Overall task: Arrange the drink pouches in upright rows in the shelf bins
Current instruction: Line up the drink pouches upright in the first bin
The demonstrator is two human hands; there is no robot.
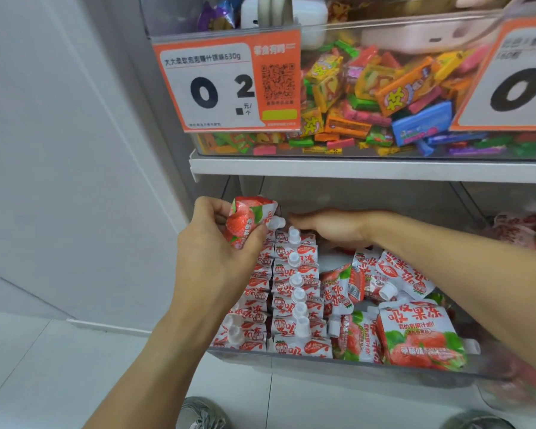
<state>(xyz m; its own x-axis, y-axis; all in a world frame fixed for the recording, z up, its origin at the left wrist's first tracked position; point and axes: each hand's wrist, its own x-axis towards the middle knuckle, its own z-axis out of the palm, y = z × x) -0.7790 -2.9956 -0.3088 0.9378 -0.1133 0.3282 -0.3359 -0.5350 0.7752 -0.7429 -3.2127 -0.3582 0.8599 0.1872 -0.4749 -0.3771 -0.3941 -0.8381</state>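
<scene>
My left hand (pixel 212 243) grips a red-and-white strawberry drink pouch (pixel 248 219) with a white spout, held above the far left end of the clear shelf bin (pixel 291 362). Two upright rows of pouches (pixel 294 292) with white caps run from front to back along the bin's left side. My right hand (pixel 331 226) reaches in palm down at the back of those rows, fingers straight, touching the rearmost pouches. Several loose pouches (pixel 415 332) lie flat and jumbled in the bin's right half.
A white shelf board (pixel 353 170) runs just above the bin. Over it stands a clear bin of colourful wrapped candies (pixel 384 97) with orange price tags (pixel 229 85). A white wall panel is at left. Another bin with red pouches (pixel 523 230) sits at right. Shoes show below.
</scene>
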